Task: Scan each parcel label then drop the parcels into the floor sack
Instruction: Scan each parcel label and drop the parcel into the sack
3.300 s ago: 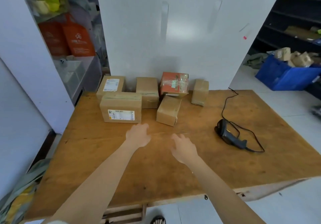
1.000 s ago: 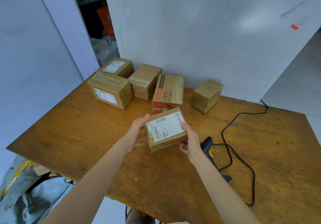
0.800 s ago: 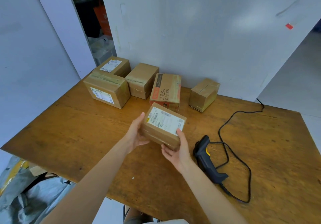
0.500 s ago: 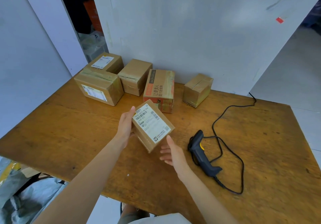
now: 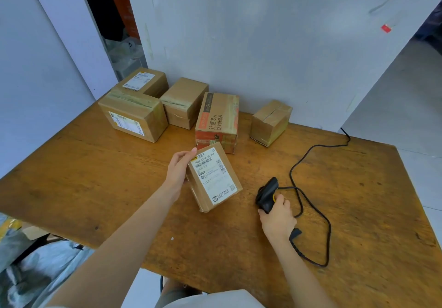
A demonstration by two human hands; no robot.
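A small brown parcel (image 5: 212, 178) is held tilted above the table's middle, its white label facing up. My left hand (image 5: 178, 172) grips its left side. My right hand (image 5: 278, 218) is closed around the handle of the black barcode scanner (image 5: 266, 195), which rests on the table right of the parcel. Several more parcels stand at the back: two labelled brown boxes (image 5: 134, 116) at the left, a plain box (image 5: 183, 102), an orange-printed box (image 5: 218, 121) and a small taped box (image 5: 271, 122). The grey floor sack (image 5: 35, 274) lies below the table's left front corner.
The scanner's black cable (image 5: 311, 164) loops across the right of the wooden table (image 5: 95, 176) and runs off its back edge. A white wall panel (image 5: 263, 32) stands right behind the parcels. Shelving shows through a gap at the back left.
My right hand has let go of the small parcel and moved right onto the scanner's handle. My left hand alone now holds the parcel, label turned up.
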